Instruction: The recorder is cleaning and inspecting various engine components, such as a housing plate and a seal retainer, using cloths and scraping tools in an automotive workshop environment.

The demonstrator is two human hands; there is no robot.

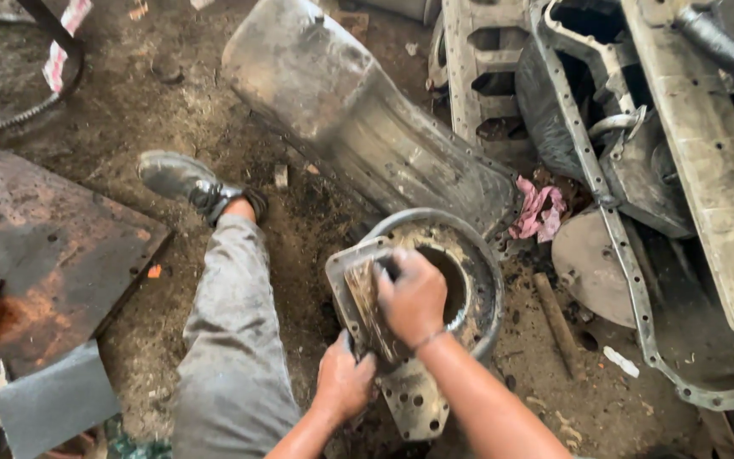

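Observation:
My right hand (412,296) presses a dirty flat brush or scraper (367,306) against a greasy metal cover plate (409,399) with bolt holes. My left hand (343,380) grips the lower left edge of that plate and holds it tilted. The plate leans over a round metal basin (479,272) on the ground. My outstretched leg in grey trousers (231,340) and a worn shoe (182,180) lie to the left.
A large oil pan (358,110) lies behind the basin. Engine castings (639,127) crowd the right side, with a pink rag (539,210) beside them. A rusty steel sheet (53,238) lies at left, a metal bar (556,323) on the dirt at right.

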